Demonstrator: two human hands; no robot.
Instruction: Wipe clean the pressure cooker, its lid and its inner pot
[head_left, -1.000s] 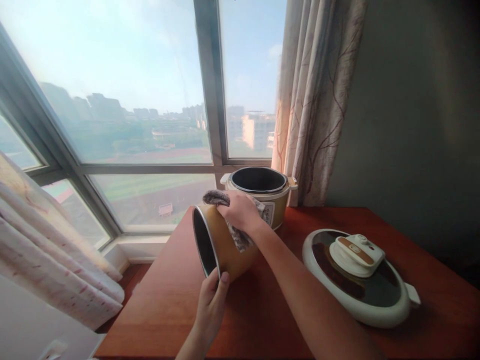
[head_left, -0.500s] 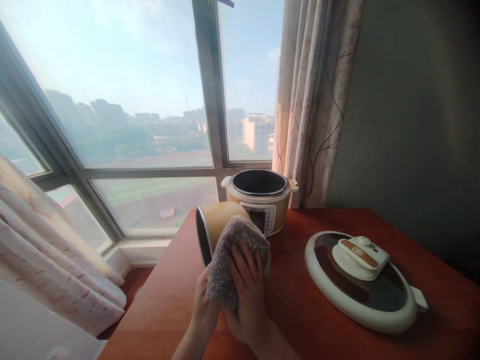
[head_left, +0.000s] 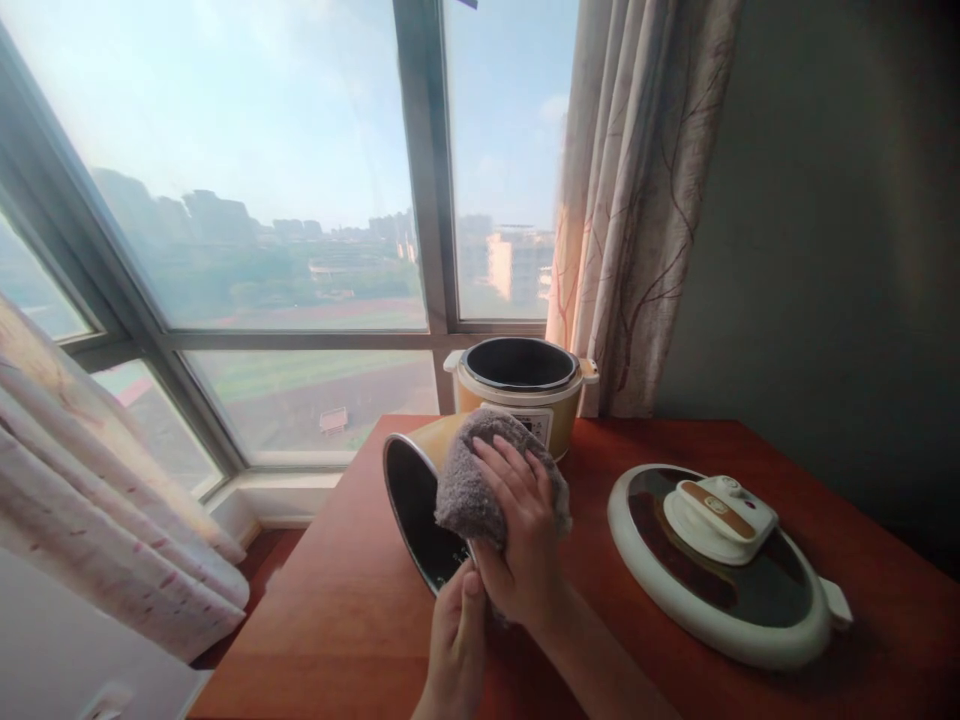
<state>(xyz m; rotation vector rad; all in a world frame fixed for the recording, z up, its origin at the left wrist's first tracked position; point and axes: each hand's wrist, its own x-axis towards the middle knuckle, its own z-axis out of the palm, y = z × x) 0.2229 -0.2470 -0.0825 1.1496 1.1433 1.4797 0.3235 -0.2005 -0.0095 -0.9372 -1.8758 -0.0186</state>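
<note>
A yellow inner pot point(head_left: 417, 500) lies tilted on its side on the red-brown table point(head_left: 352, 610), its dark opening facing left toward me. My right hand point(head_left: 525, 535) presses a grey fluffy cloth point(head_left: 472, 480) against the pot's outer wall. My left hand point(head_left: 457, 640) grips the pot's lower rim from below. Behind them stands the yellow and white cooker base point(head_left: 525, 395), open at the top, partly hidden by the cloth.
The cooker's round lid point(head_left: 724, 560) with a white handle lies flat on the table at the right. A patterned curtain point(head_left: 637, 200) hangs by the window point(head_left: 262, 200) behind the table. Another curtain point(head_left: 97, 500) is at the lower left. A dark wall is on the right.
My right hand with the cloth moved from the pot's far top down over its near side, then up a little. The pot's opening turned more toward me. My left hand shifted right under the rim.
</note>
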